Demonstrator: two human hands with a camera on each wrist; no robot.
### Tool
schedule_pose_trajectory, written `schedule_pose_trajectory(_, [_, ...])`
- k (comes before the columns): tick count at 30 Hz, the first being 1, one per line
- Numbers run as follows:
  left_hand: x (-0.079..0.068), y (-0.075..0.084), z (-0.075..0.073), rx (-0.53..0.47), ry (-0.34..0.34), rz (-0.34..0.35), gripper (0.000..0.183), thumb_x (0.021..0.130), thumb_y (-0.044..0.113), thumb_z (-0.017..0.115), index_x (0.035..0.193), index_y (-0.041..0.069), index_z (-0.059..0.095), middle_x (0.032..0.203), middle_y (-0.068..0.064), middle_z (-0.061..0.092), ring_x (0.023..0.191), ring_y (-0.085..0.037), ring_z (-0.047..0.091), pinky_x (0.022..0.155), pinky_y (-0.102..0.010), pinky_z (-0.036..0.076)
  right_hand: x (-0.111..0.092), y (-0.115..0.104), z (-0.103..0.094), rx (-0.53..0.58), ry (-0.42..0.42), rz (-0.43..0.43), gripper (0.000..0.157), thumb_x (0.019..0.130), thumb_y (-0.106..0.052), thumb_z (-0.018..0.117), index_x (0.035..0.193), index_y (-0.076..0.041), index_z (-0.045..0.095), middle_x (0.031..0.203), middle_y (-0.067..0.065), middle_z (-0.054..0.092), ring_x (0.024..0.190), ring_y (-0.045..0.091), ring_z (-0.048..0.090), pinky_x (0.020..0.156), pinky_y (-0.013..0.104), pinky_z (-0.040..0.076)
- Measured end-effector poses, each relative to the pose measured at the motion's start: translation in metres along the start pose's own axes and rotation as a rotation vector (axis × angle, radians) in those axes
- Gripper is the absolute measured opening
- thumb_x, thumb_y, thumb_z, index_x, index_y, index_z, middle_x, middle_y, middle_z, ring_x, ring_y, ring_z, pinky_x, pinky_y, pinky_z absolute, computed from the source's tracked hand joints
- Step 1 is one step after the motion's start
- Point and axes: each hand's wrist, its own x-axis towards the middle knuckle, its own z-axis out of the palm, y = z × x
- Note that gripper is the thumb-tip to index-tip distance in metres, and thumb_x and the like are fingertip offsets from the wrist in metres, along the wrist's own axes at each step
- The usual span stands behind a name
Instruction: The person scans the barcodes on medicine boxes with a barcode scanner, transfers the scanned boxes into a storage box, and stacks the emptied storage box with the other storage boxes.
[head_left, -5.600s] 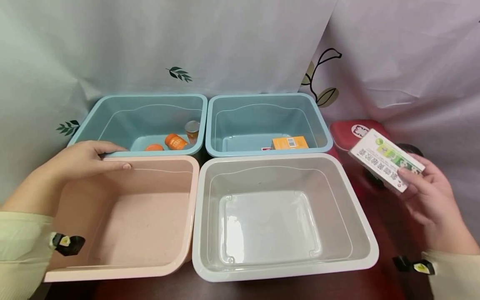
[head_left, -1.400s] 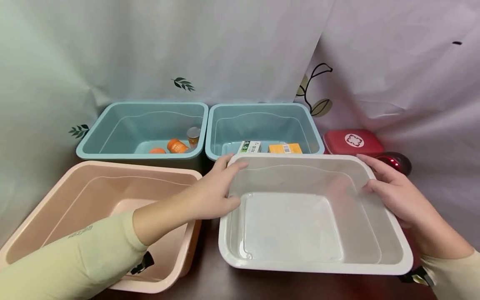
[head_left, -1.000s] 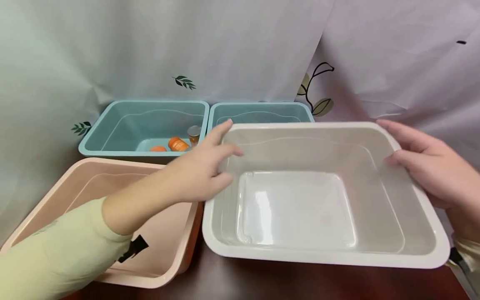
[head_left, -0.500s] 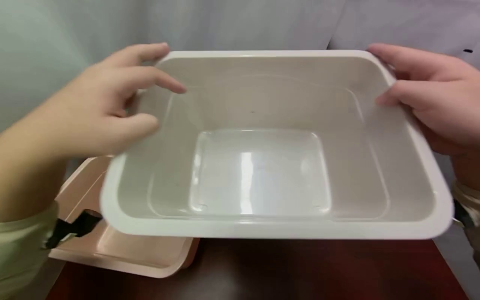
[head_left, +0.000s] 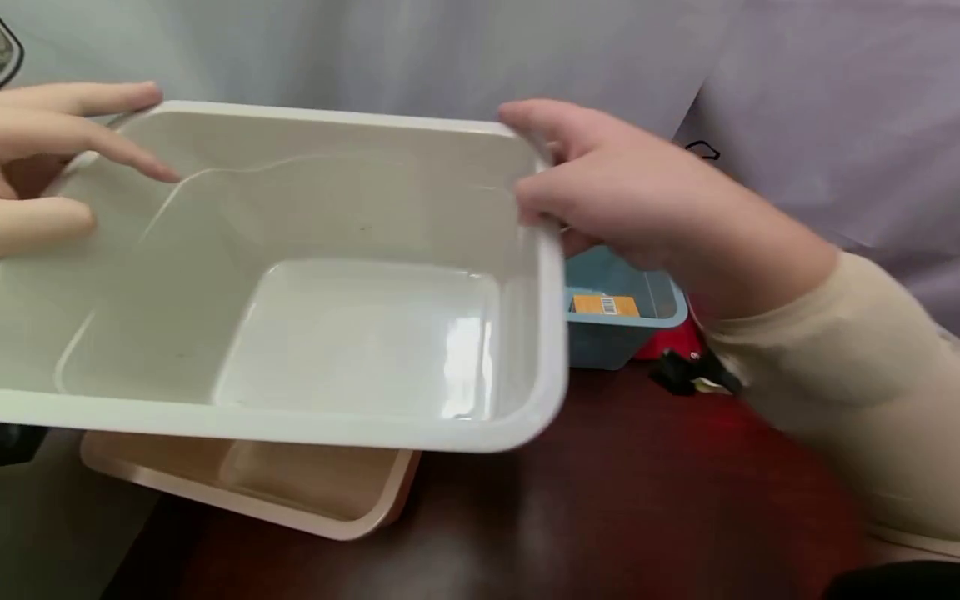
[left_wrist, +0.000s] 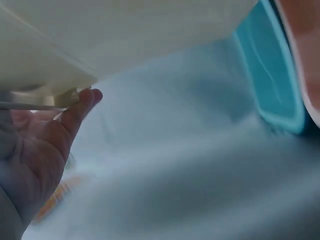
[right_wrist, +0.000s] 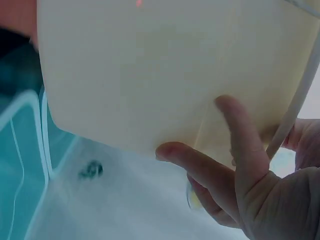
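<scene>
Both hands hold a light grey plastic storage bin (head_left: 360,342) up in the air, its open top facing me. My left hand (head_left: 60,158) grips the far left corner of the rim, thumb on the inside. At the right end, my right hand (head_left: 600,179) clasps the rim, thumb inside. Its other fingers (right_wrist: 235,130) press the outer wall in the right wrist view. The bin's interior holds nothing visible. Below it, partly covered, a peach bin (head_left: 401,496) stands on the table.
A blue bin (head_left: 622,343) with an orange box (head_left: 604,305) stands behind my right forearm, and a red case (head_left: 671,342) sits beside it. Dark red tabletop (head_left: 637,475) extends in front. The second blue bin (left_wrist: 300,120) appears in the left wrist view. Pale curtain (head_left: 450,58) hangs behind.
The white box my right hand held earlier went into the right blue bin. Both hands then took the grey bin, lifted it off the table and carried it left, over the peach bin.
</scene>
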Motion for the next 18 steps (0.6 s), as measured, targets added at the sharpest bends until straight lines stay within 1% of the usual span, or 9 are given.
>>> schedule_pose_trajectory(2, [-0.008, -0.009, -0.002, -0.012, 0.026, 0.005, 0.067, 0.054, -0.031, 0.056, 0.116, -0.014, 0.074, 0.169, -0.012, 0.037, 0.124, -0.013, 0.061, 0.064, -0.014, 0.056, 0.009, -0.005, 0.015, 0.022, -0.024, 0.015, 0.091, 0.089, 0.006, 0.050, 0.171, -0.021, 0.022, 0.147, 0.012, 0.050, 0.107, 0.037, 0.074, 0.077, 0.050, 0.063])
schedule_pose_trajectory(5, [-0.017, -0.026, -0.005, 0.060, 0.051, 0.062, 0.061, 0.054, -0.029, 0.056, 0.107, -0.008, 0.079, 0.166, -0.011, 0.042, 0.137, -0.013, 0.050, 0.066, -0.009, 0.052, 0.020, -0.008, 0.034, 0.058, -0.047, 0.040, 0.095, 0.086, 0.009, 0.051, 0.171, -0.020, 0.021, 0.148, 0.011, 0.048, 0.098, 0.036, 0.075, 0.075, 0.049, 0.064])
schedule_pose_trajectory(6, [-0.019, -0.032, -0.006, 0.076, 0.059, 0.071, 0.061, 0.053, -0.028, 0.054, 0.104, -0.005, 0.080, 0.166, -0.008, 0.043, 0.136, -0.012, 0.049, 0.061, -0.008, 0.050, 0.024, -0.007, 0.040, 0.072, -0.057, 0.045, 0.096, 0.085, 0.010, 0.051, 0.171, -0.019, 0.020, 0.148, 0.011, 0.048, 0.097, 0.036, 0.075, 0.074, 0.049, 0.064])
schedule_pose_trajectory(8, [-0.021, -0.041, -0.009, 0.158, 0.056, 0.117, 0.060, 0.053, -0.026, 0.054, 0.099, 0.000, 0.082, 0.164, -0.003, 0.046, 0.136, -0.006, 0.049, 0.053, -0.007, 0.043, 0.031, -0.005, 0.050, 0.098, -0.077, 0.049, 0.097, 0.084, 0.012, 0.050, 0.171, -0.019, 0.020, 0.147, 0.011, 0.050, 0.094, 0.035, 0.075, 0.073, 0.048, 0.064])
schedule_pose_trajectory(10, [-0.024, -0.046, -0.011, 0.263, 0.037, 0.149, 0.058, 0.057, -0.026, 0.053, 0.098, 0.004, 0.081, 0.165, 0.006, 0.044, 0.139, 0.002, 0.043, 0.045, -0.010, 0.035, 0.036, 0.000, 0.059, 0.130, -0.099, 0.055, 0.098, 0.083, 0.013, 0.049, 0.171, -0.018, 0.019, 0.145, 0.012, 0.053, 0.093, 0.033, 0.075, 0.071, 0.046, 0.063])
schedule_pose_trajectory(12, [-0.028, -0.049, -0.013, 0.341, 0.015, 0.183, 0.058, 0.060, -0.027, 0.054, 0.098, 0.006, 0.080, 0.164, 0.012, 0.042, 0.137, 0.008, 0.043, 0.040, -0.015, 0.027, 0.041, 0.006, 0.068, 0.165, -0.112, 0.060, 0.097, 0.083, 0.012, 0.049, 0.170, -0.018, 0.019, 0.140, 0.014, 0.058, 0.089, 0.033, 0.075, 0.071, 0.046, 0.063])
schedule_pose_trajectory(15, [-0.034, -0.052, -0.012, 0.433, -0.003, 0.198, 0.058, 0.064, -0.031, 0.053, 0.099, 0.008, 0.079, 0.165, 0.016, 0.037, 0.139, 0.014, 0.034, 0.041, -0.013, 0.029, 0.045, 0.013, 0.080, 0.191, -0.120, 0.063, 0.096, 0.084, 0.011, 0.050, 0.170, -0.019, 0.019, 0.138, 0.014, 0.058, 0.088, 0.030, 0.076, 0.071, 0.045, 0.063])
schedule_pose_trajectory(16, [-0.035, -0.054, -0.011, 0.456, -0.002, 0.213, 0.059, 0.063, -0.031, 0.053, 0.098, 0.008, 0.079, 0.165, 0.011, 0.038, 0.140, 0.015, 0.033, 0.043, -0.011, 0.031, 0.046, 0.015, 0.084, 0.202, -0.120, 0.057, 0.096, 0.085, 0.011, 0.050, 0.170, -0.018, 0.019, 0.139, 0.014, 0.058, 0.088, 0.030, 0.076, 0.071, 0.046, 0.064])
schedule_pose_trajectory(18, [-0.038, -0.058, -0.007, 0.456, 0.008, 0.211, 0.059, 0.064, -0.032, 0.050, 0.097, 0.008, 0.079, 0.167, 0.007, 0.038, 0.142, 0.014, 0.032, 0.044, -0.010, 0.034, 0.048, 0.017, 0.089, 0.224, -0.117, 0.050, 0.095, 0.085, 0.011, 0.052, 0.170, -0.018, 0.019, 0.139, 0.014, 0.056, 0.089, 0.030, 0.076, 0.071, 0.046, 0.064])
